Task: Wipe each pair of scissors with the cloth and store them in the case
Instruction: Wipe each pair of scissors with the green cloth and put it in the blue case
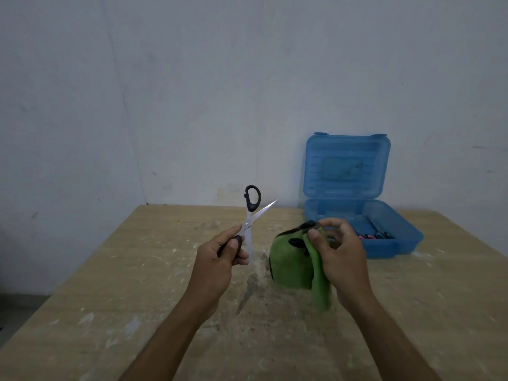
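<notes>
My left hand [220,255] grips one black handle of a pair of scissors [251,213] held up above the table, blades spread apart, the other handle loop pointing up. My right hand [339,251] pinches a green cloth [295,266] with dark patches, which hangs bunched just right of the scissors and apart from them. A blue plastic case [406,239] stands open at the back right, its lid [346,166] upright against the wall. Several scissors with pink and dark handles [375,235] lie inside the case.
The wooden table [137,284] is worn, with pale smears and a dark stain near the middle. A grey wall rises right behind the table. The table's left edge drops off to a dark floor [16,312].
</notes>
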